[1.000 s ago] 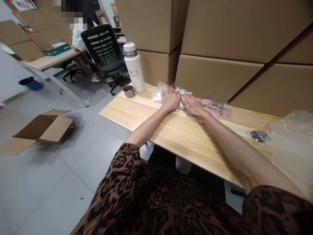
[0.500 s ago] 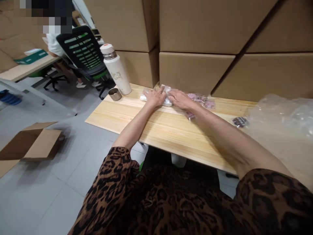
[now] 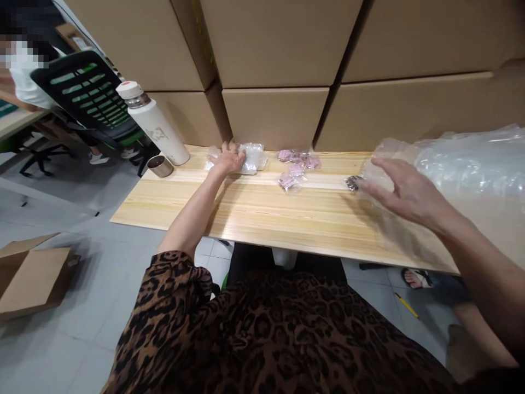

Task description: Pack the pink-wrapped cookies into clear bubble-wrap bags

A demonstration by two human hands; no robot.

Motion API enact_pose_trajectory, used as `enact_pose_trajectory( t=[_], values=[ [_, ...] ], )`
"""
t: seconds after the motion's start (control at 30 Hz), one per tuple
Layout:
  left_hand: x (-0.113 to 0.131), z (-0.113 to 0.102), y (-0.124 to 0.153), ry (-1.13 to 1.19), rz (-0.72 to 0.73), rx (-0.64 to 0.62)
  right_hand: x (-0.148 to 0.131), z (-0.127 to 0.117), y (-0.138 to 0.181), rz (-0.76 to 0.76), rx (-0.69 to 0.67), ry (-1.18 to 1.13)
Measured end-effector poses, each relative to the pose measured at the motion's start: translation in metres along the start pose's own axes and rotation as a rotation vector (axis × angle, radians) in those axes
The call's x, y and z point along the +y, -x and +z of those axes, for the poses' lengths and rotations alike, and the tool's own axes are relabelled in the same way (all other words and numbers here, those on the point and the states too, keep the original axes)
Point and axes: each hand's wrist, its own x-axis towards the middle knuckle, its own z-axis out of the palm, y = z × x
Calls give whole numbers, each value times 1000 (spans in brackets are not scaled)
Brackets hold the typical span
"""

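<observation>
A clear packet (image 3: 253, 157) lies right of the white bottle (image 3: 162, 131), under the left hand (image 3: 228, 160), its grip flat and spread. Farther right of the bottle, the right hand (image 3: 406, 189) gapes, apparently empty, by a plastic bag (image 3: 471, 169). A careless leftward sweep could topple the bottle.

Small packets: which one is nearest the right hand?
The dark packet, close by the right hand; the pink packets lie farther left.

Before me, the wooden table (image 3: 262, 213) bore 1 white flask (image 3: 166, 139), 1 metal cup (image 3: 160, 167), clear plastic packaging (image 3: 253, 159), packets of pink pieces (image 3: 289, 180), 1 dark packet (image 3: 351, 183) and, at right, translucent plastic (image 3: 471, 172).
</observation>
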Motion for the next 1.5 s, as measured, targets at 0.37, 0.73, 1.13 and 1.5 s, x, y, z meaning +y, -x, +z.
enact_pose_trajectory(
  t=[0.37,0.73,1.13,1.5],
  values=[
    [9,-12,34,2,57,256,2,39,65,134,40,251],
    [59,14,143,927,593,-110,-19,7,74,-325,780,71],
    [28,68,235,1565,55,-895,-117,0,46,-715,232,-365],
    [-33,76,257,1613,19,-898,-137,60,-101,32,-342,10]
  ],
)
